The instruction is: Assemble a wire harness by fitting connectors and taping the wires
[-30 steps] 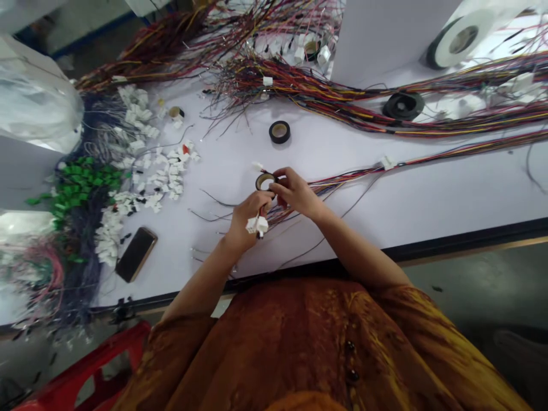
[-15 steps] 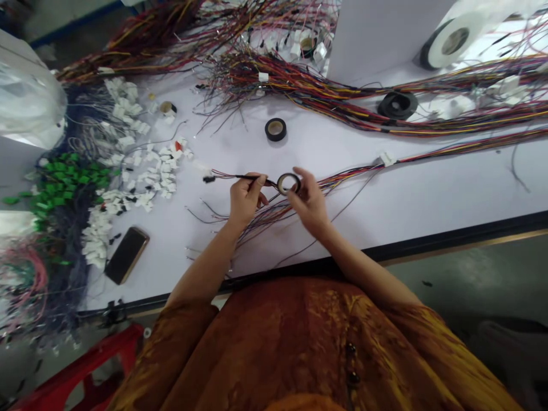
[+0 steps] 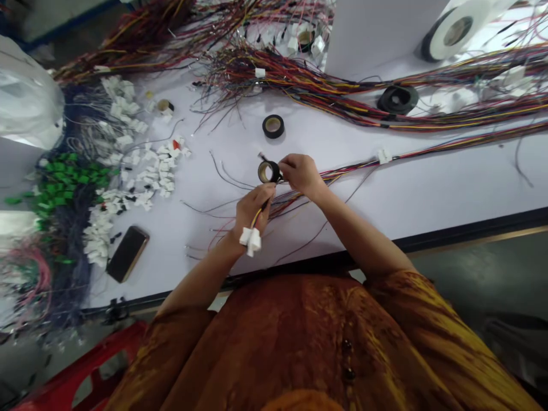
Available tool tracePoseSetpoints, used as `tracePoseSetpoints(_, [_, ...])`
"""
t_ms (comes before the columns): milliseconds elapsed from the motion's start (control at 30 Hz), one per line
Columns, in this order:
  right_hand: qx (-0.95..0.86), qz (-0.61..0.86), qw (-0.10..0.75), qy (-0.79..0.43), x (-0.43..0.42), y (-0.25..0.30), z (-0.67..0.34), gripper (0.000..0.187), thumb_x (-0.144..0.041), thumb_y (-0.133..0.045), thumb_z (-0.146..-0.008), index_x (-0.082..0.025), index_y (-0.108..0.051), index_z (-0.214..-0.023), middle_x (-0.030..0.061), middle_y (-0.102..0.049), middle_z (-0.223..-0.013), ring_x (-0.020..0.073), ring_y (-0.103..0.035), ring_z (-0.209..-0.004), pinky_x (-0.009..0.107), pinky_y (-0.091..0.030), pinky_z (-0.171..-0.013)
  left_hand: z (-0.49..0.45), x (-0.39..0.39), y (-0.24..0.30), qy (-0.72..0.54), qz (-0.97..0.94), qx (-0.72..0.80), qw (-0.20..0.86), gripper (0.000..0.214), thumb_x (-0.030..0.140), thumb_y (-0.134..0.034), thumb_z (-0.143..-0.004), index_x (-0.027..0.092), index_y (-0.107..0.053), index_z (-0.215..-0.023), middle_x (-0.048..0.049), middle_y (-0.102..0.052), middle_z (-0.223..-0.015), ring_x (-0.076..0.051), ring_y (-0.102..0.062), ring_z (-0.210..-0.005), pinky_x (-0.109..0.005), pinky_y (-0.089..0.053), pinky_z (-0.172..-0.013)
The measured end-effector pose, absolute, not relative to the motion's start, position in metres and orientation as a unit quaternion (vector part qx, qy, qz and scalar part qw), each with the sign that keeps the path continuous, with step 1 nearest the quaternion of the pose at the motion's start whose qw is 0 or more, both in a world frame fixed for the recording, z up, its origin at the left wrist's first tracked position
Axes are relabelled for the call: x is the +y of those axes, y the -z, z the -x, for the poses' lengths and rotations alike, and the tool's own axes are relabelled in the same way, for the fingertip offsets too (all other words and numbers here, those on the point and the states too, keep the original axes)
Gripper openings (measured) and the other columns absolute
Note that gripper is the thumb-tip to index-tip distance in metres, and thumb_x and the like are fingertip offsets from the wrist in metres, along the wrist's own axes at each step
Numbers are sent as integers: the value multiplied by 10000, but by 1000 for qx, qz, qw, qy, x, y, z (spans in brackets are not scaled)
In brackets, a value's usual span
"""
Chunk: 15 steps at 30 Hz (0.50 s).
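Note:
My left hand [image 3: 253, 210] is closed around a taped branch of wires [image 3: 266, 204]. White connectors [image 3: 251, 240] at that branch's end hang over the back of the hand. Just above its fingertips is a roll of black tape [image 3: 262, 172], its ring facing up. My right hand [image 3: 303, 174] pinches at the right edge of this roll; its fingertips partly hide the contact with the tape and wires. Under and between both hands runs a loose wire harness [image 3: 351, 169], its thin free ends fanned out to the left.
Another black tape roll [image 3: 273, 127] lies beyond my hands. Thick wire bundles [image 3: 317, 85] cross the back of the table. White connectors [image 3: 160, 168], green connectors [image 3: 64, 180] and a phone [image 3: 127, 254] lie left. A red stool [image 3: 89, 365] stands below the table's front edge [image 3: 471, 235].
The tape roll has moved left and slightly up, and my right hand has shifted up. My left hand has moved down; white connectors now hang over it where a black-ended branch pointed left.

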State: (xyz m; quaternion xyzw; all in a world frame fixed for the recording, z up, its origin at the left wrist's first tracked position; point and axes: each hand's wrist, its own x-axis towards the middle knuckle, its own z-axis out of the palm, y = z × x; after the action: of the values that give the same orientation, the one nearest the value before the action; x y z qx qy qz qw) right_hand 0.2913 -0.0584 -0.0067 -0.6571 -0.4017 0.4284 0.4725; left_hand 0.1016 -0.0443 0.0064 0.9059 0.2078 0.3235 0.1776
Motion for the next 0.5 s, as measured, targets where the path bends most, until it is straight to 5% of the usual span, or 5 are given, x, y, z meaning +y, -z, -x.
tracePoseSetpoints(167, [-321, 537, 528, -574, -70, 8, -290, 222, -394, -586, -939, -176, -575, -976, -17, -612, -719, 52, -481, -457, 175, -367, -403, -99, -37, 3, -304, -922, 137, 194, 114, 205, -520, -972, 200, -633, -966, -107, -712, -1125, -191, -676, -1076, -340, -560, -937])
tracePoseSetpoints(367, [-291, 565, 584, -505, -94, 20, -291, 204, -309, -561, -935, -206, -617, -1102, -76, -451, -616, 45, -380, -412, 183, -307, -380, -108, -22, 10, -367, -700, 351, 502, 264, 460, -541, -972, 201, -588, -955, -67, -726, -966, -125, -716, -703, -223, -551, -556])
tracePoseSetpoints(500, [-296, 582, 574, -494, -109, 29, -296, 233, -312, -595, -897, -208, -625, -1104, -44, -523, -697, 68, -510, -503, 197, -401, -435, -117, -12, 16, -287, -677, 337, 588, 334, 471, -731, -833, 193, -640, -993, -61, -748, -932, -132, -728, -735, -243, -594, -658])
